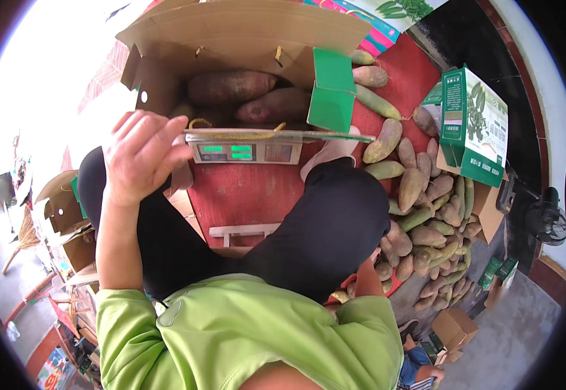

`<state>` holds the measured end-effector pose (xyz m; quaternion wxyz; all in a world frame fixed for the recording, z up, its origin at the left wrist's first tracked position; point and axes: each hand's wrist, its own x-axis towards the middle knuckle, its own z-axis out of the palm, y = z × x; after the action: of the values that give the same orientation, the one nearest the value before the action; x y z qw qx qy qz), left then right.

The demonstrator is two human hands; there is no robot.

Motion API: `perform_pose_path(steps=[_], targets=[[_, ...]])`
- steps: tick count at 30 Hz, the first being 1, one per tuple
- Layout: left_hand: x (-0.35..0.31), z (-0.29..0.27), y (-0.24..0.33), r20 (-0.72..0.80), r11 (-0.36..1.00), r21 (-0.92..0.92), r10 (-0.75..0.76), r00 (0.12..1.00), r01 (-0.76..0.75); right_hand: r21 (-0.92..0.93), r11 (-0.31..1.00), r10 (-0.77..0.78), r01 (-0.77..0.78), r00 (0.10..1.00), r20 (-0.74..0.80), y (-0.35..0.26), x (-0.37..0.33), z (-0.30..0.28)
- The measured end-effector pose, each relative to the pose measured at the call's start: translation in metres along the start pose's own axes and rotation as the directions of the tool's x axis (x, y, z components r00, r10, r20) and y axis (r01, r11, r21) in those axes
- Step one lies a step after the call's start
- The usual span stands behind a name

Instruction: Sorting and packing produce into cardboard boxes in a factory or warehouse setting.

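My left hand [141, 155] hovers by the near left corner of an open cardboard box [244, 32], its fingers loosely bent and apart, with nothing seen in them. Inside the box lie large reddish radishes [231, 86]. The box stands on a digital scale [247, 153] whose display glows green. Yellow cord handles [237, 134] show on its near side. Beyond my right knee, my right forearm [366, 281] reaches down toward a heap of radishes [426, 234], some green, some pinkish brown. My knee hides most of my right hand [375, 255], and its fingers do not show.
A red mat [250, 195] covers the floor, with a small pale stool [244, 231] between my legs. A green and white carton [468, 123] stands beyond the heap. Other cartons [455, 328] and a person [419, 364] are at lower right. A broom [26, 234] lies far left.
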<state>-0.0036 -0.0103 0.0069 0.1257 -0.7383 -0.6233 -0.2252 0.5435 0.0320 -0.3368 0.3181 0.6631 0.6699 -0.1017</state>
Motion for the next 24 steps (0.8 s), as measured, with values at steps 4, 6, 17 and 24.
perform_pose_path(steps=[4,6,17,24], targets=[[0.009,0.004,0.003,-0.026,0.998,-0.021,0.057,0.998,-0.058,0.449,0.883,0.169,-0.134,0.985,-0.038,0.041,0.011,0.004],[0.011,0.004,0.004,-0.031,0.997,-0.027,0.072,0.997,-0.073,0.63,0.776,0.118,0.03,0.974,-0.191,0.059,0.026,0.012],[0.004,-0.008,0.002,0.026,0.996,-0.063,0.067,0.997,-0.065,0.77,-0.004,0.036,0.639,0.769,-0.638,-0.042,-0.027,-0.348],[0.0,-0.009,0.001,0.008,0.991,-0.116,0.068,0.998,-0.067,0.531,-0.194,-0.245,0.825,0.483,-0.841,-0.117,-0.099,-0.5]])
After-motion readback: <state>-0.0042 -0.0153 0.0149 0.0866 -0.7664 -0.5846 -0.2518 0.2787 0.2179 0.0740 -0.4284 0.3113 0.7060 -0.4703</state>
